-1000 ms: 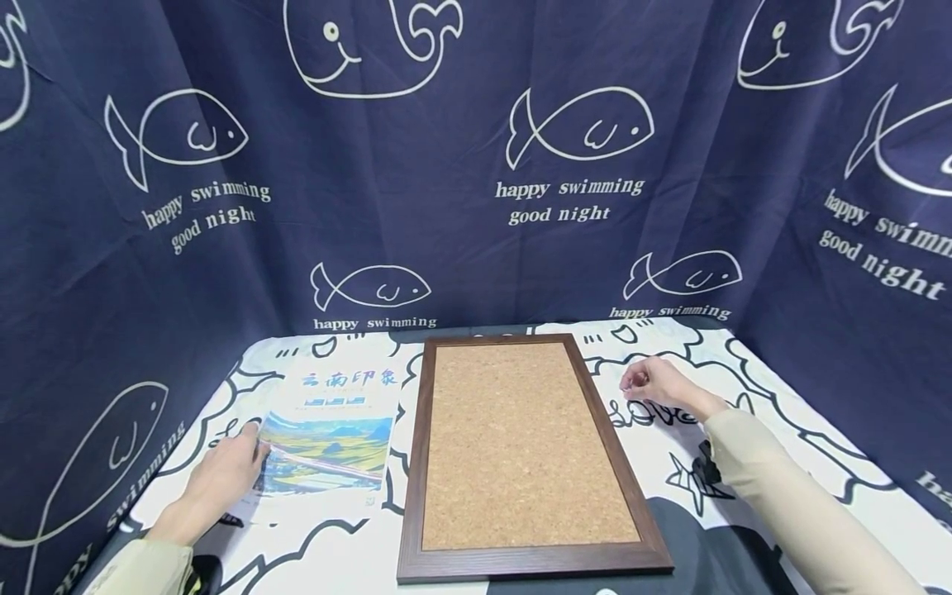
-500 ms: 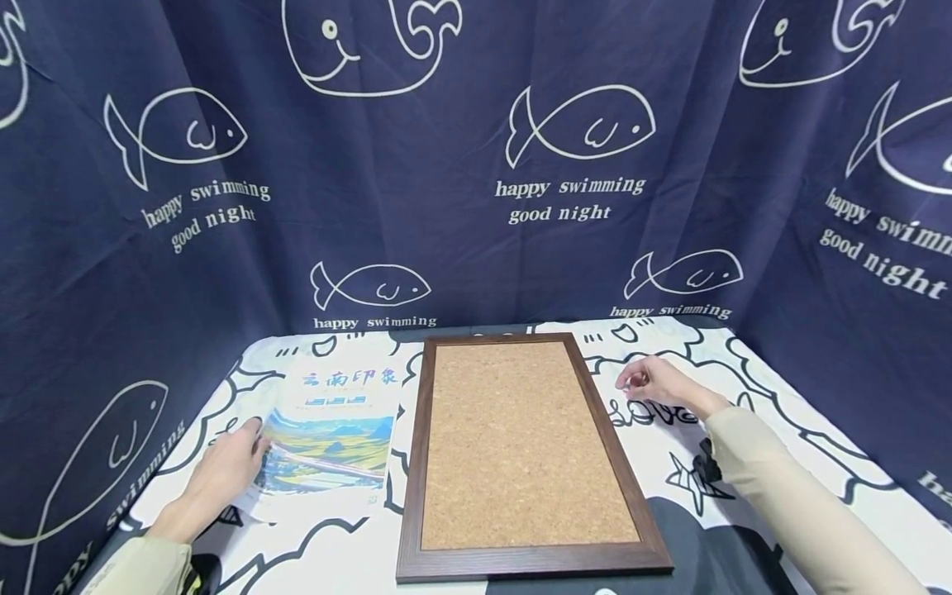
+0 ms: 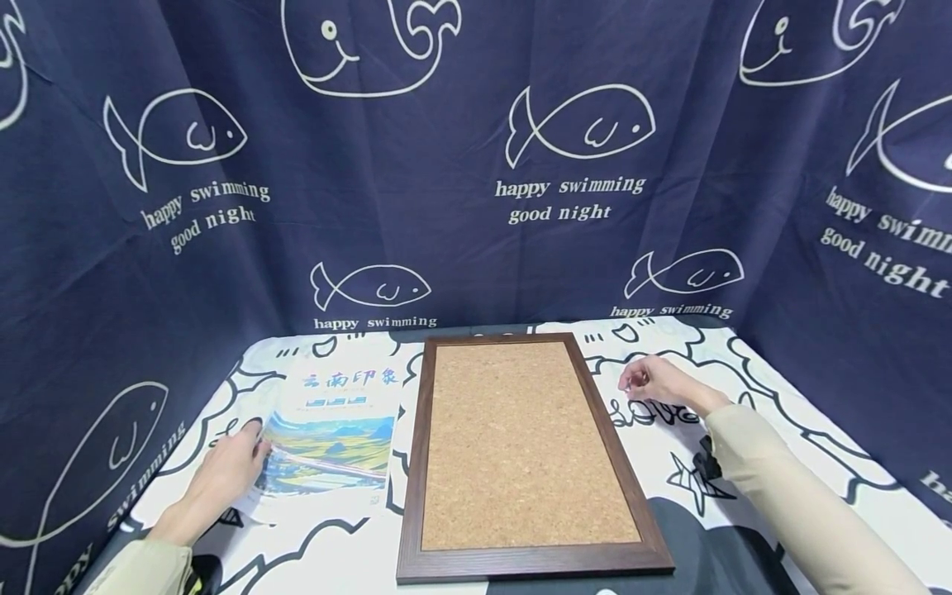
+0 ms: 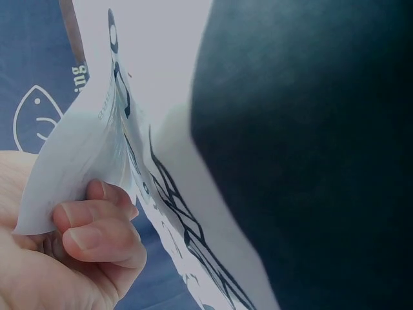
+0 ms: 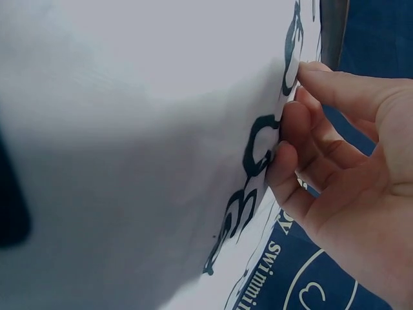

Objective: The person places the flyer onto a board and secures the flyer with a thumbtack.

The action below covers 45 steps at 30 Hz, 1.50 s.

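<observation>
In the head view a paper poster (image 3: pixel 335 450) with a painted landscape and blue lettering lies left of the board. My left hand (image 3: pixel 226 467) grips its left edge, and in the left wrist view that edge curls up between the thumb side and the bent fingers (image 4: pixel 97 232). Right of the board, my right hand (image 3: pixel 658 384) is low over the cloth, thumb and fingers bent together. Its fingertips (image 5: pixel 284 161) are right at the cloth surface in the right wrist view; I cannot tell whether something small is pinched there.
A cork board (image 3: pixel 524 446) in a dark brown wooden frame (image 3: pixel 535 562) lies between the hands. Black-and-white patterned cloth (image 3: pixel 327 549) covers the table. A navy curtain (image 3: pixel 461 207) with white fish drawings encloses the back and sides.
The poster's left edge has come up slightly with my left hand's grip. My right hand has shifted only a little beside the board, which stays in place.
</observation>
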Each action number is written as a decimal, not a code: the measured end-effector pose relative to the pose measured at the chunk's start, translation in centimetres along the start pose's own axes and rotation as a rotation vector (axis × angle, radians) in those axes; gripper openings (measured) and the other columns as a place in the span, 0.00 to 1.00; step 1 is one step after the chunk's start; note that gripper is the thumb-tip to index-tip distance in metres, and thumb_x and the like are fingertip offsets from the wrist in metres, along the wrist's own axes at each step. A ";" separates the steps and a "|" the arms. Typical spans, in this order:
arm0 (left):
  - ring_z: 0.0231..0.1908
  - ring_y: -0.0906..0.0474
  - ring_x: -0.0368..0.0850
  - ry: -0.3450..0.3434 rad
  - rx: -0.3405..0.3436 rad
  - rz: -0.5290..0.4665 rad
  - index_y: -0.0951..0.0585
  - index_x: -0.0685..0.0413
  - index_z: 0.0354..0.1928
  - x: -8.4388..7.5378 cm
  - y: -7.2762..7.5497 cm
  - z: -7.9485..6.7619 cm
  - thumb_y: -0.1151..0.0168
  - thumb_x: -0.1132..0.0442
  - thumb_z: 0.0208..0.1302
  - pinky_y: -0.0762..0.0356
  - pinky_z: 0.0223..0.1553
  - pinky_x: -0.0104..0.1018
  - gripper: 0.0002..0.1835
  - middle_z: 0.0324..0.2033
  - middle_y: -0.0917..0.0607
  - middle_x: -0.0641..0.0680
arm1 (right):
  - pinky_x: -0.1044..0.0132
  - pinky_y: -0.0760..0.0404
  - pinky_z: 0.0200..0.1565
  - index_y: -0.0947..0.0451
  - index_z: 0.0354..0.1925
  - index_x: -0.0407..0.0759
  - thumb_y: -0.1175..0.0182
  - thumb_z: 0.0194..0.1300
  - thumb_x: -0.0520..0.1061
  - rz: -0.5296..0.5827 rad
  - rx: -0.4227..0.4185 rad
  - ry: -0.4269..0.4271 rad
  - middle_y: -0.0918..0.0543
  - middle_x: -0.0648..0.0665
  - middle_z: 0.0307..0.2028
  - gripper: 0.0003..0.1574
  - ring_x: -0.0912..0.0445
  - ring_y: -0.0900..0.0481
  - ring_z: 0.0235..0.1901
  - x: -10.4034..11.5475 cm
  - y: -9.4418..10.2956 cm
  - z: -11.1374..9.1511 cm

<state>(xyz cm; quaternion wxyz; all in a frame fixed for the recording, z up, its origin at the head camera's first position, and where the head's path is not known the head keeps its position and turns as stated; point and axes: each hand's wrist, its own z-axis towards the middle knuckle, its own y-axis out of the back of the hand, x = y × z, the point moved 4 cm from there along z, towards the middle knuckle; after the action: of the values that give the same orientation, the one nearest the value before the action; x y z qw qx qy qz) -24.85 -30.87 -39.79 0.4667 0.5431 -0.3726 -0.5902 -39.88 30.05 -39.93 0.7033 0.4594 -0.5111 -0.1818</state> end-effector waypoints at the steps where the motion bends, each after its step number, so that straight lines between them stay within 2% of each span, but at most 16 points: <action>1: 0.23 0.22 0.51 0.004 0.004 -0.002 0.30 0.76 0.49 0.1 0.0 0.0 0.50 0.69 0.70 0.30 0.23 0.42 0.13 0.27 0.19 0.66 | 0.73 0.34 0.28 0.19 0.31 0.33 0.35 0.52 0.29 0.000 -0.001 0.005 0.23 0.44 0.23 0.05 0.62 0.32 0.24 0.0 0.0 0.0; 6: 0.24 0.21 0.51 0.024 0.018 -0.013 0.31 0.78 0.52 0.2 -0.1 0.0 0.52 0.68 0.71 0.29 0.23 0.42 0.16 0.28 0.19 0.67 | 0.73 0.34 0.28 0.20 0.31 0.33 0.34 0.52 0.29 -0.004 -0.010 -0.010 0.24 0.45 0.22 0.05 0.63 0.33 0.23 0.0 0.0 0.1; 13: 0.31 0.19 0.60 0.028 0.011 -0.010 0.35 0.81 0.57 0.2 -0.1 0.1 0.54 0.68 0.72 0.24 0.29 0.49 0.20 0.35 0.19 0.74 | 0.71 0.34 0.28 0.21 0.30 0.32 0.34 0.53 0.31 -0.023 -0.013 -0.028 0.23 0.46 0.22 0.05 0.63 0.33 0.24 -0.1 0.0 0.0; 16: 0.30 0.19 0.59 0.031 0.008 -0.023 0.33 0.80 0.55 0.2 -0.2 0.1 0.56 0.68 0.73 0.24 0.28 0.47 0.18 0.34 0.19 0.72 | 0.71 0.34 0.28 0.21 0.30 0.33 0.34 0.53 0.31 -0.027 -0.012 -0.051 0.24 0.47 0.22 0.05 0.63 0.33 0.24 -0.1 -0.1 0.0; 23: 0.25 0.23 0.48 0.051 -0.013 -0.107 0.31 0.74 0.46 0.3 0.0 -0.2 0.59 0.69 0.74 0.30 0.23 0.38 0.12 0.28 0.20 0.66 | 0.72 0.34 0.27 0.21 0.31 0.33 0.33 0.54 0.33 -0.038 -0.015 -0.066 0.23 0.47 0.22 0.05 0.62 0.33 0.23 0.0 -0.2 -0.1; 26: 0.24 0.24 0.48 0.057 -0.029 -0.120 0.31 0.72 0.43 0.1 0.2 -0.2 0.59 0.68 0.74 0.30 0.23 0.38 0.11 0.28 0.20 0.65 | 0.72 0.33 0.27 0.20 0.30 0.33 0.33 0.55 0.33 -0.042 -0.017 -0.069 0.23 0.48 0.22 0.05 0.62 0.32 0.23 -0.1 -0.1 0.0; 32: 0.22 0.26 0.49 0.020 -0.117 -0.141 0.30 0.70 0.37 -0.2 1.0 -0.1 0.57 0.68 0.73 0.34 0.23 0.38 0.10 0.23 0.21 0.63 | 0.72 0.33 0.26 0.20 0.30 0.34 0.34 0.54 0.34 -0.042 -0.022 -0.072 0.23 0.49 0.21 0.04 0.63 0.32 0.22 -0.4 -0.1 0.0; 35: 0.21 0.26 0.49 0.016 -0.131 -0.174 0.30 0.70 0.36 -0.5 1.4 0.0 0.57 0.68 0.73 0.35 0.22 0.37 0.10 0.23 0.21 0.63 | 0.72 0.32 0.25 0.20 0.30 0.34 0.34 0.54 0.34 -0.040 -0.025 -0.074 0.23 0.49 0.21 0.04 0.62 0.31 0.21 -0.5 -0.2 0.0; 38: 0.22 0.26 0.48 0.035 -0.122 -0.213 0.30 0.71 0.38 -0.7 1.7 0.1 0.58 0.67 0.74 0.34 0.23 0.36 0.11 0.24 0.20 0.64 | 0.72 0.32 0.25 0.20 0.30 0.33 0.34 0.55 0.34 -0.036 -0.029 -0.075 0.23 0.48 0.21 0.04 0.63 0.31 0.21 -0.6 -0.2 0.0; 45: 0.28 0.23 0.50 0.130 -0.091 -0.308 0.30 0.69 0.45 -0.8 2.1 0.4 0.63 0.61 0.77 0.33 0.27 0.34 0.17 0.32 0.19 0.66 | 0.72 0.32 0.24 0.20 0.31 0.32 0.34 0.55 0.33 -0.037 -0.034 -0.084 0.22 0.47 0.21 0.04 0.63 0.31 0.20 -0.3 0.0 -0.1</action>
<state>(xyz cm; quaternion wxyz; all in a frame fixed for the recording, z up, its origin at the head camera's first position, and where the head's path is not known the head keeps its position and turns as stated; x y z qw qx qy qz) -24.97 -30.71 -37.46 0.4179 0.6092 -0.2267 -0.6347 -39.95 30.30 -40.15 0.6856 0.4486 -0.5284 -0.2225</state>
